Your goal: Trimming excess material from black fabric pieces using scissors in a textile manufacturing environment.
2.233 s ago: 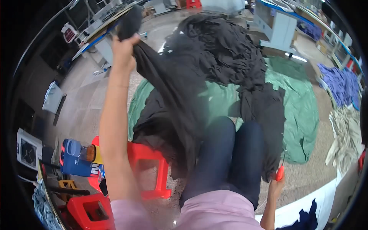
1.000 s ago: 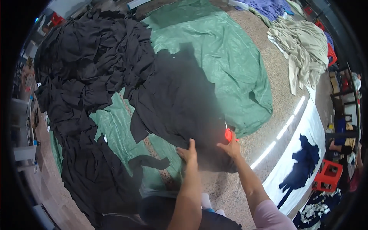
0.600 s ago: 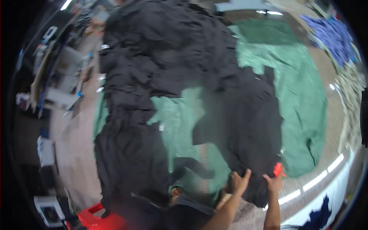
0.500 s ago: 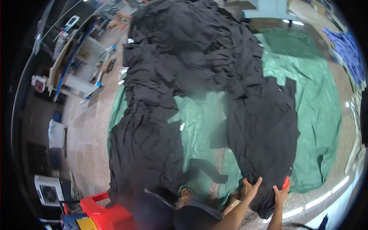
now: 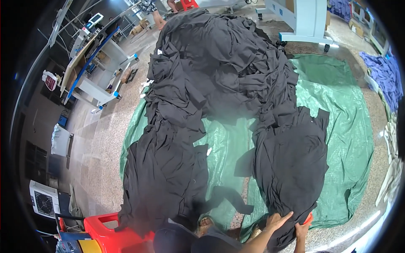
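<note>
Near the lower edge, the left hand (image 5: 278, 220) lies flat and spread on the near end of the right stack of black cloth (image 5: 291, 164), pressing it down rather than closing on anything. The right hand (image 5: 302, 231) sits just beside it at the stack's corner, its grip closed around a small red tool (image 5: 309, 218) — whether it also pinches the cloth I cannot tell.

As a judgement, the sorting looks partly done: two flat stacks lie on the green tarp (image 5: 346, 139), this one on the right and a longer left stack of black cloth (image 5: 164, 181) near a red stool (image 5: 112, 236), while the big heap of black cloth (image 5: 219, 55) beyond is untidy and appears to be the larger share left.

Room to move is best on the bare tarp between the stacks and along its right side. The tarp's near edge meets speckled floor (image 5: 105, 139) by the hands. Farther off, a blue-framed worktop (image 5: 95, 59) closes the left and a white machine frame (image 5: 301, 19) stands behind the heap.
</note>
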`<state>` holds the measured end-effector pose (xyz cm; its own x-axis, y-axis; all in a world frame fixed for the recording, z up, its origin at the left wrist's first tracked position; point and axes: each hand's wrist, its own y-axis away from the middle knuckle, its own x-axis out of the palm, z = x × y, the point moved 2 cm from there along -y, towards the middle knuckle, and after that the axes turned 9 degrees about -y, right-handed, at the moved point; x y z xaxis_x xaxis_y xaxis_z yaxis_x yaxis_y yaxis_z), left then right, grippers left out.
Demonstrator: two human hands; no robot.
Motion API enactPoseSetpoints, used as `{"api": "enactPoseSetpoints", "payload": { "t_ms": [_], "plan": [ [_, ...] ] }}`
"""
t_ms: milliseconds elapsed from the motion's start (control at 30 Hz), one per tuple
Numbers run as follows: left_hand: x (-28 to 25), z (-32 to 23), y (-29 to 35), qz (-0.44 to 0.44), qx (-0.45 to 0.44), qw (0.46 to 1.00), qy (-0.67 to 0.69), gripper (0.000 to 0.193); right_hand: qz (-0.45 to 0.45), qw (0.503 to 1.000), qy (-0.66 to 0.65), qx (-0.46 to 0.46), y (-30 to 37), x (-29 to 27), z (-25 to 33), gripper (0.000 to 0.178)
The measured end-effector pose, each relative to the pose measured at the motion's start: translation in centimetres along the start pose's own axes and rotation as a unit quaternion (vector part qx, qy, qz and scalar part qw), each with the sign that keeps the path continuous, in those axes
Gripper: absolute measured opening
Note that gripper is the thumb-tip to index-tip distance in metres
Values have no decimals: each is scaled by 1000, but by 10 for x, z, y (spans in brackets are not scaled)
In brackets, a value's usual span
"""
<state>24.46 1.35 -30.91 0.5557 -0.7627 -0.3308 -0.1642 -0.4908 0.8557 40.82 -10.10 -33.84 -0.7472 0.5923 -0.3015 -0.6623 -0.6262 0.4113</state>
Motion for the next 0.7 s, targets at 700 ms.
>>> {"api": "enactPoseSetpoints", "payload": {
  "t_ms": [700],
  "plan": [
    [-27, -40, 5, 390, 27, 741, 546, 88, 83, 995, -11, -55, -23, 14, 191, 91]
  ]
}}
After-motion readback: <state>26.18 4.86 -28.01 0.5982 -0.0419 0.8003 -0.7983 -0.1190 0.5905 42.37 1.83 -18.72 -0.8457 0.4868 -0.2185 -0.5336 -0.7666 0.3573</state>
